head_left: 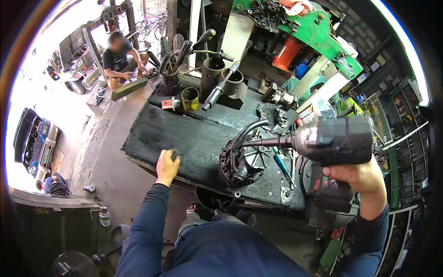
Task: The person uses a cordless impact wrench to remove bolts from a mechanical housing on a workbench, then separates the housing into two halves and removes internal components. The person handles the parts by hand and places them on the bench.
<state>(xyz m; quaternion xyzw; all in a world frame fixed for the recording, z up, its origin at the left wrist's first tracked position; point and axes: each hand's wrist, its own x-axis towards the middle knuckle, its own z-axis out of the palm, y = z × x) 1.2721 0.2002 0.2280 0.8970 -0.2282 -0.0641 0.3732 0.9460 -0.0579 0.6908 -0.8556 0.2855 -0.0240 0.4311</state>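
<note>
I hold the drill (pixel 334 141) gripped in my right hand (pixel 357 177), bit on the alternator (pixel 244 159). Left hand (pixel 167 166) rests half-curled on the bench (pixel 184 134), gripping nothing. Next, I judge: steady the alternator

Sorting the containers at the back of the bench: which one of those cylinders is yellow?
The small stained yellow can, standing upright beside the red-and-white tool. The other cylinders are dark: the tool-filled holder to its left and two large metal sleeves to its right.

Left hand (pixel 167 166) fingertips hidden; driver tip obscured.
</note>
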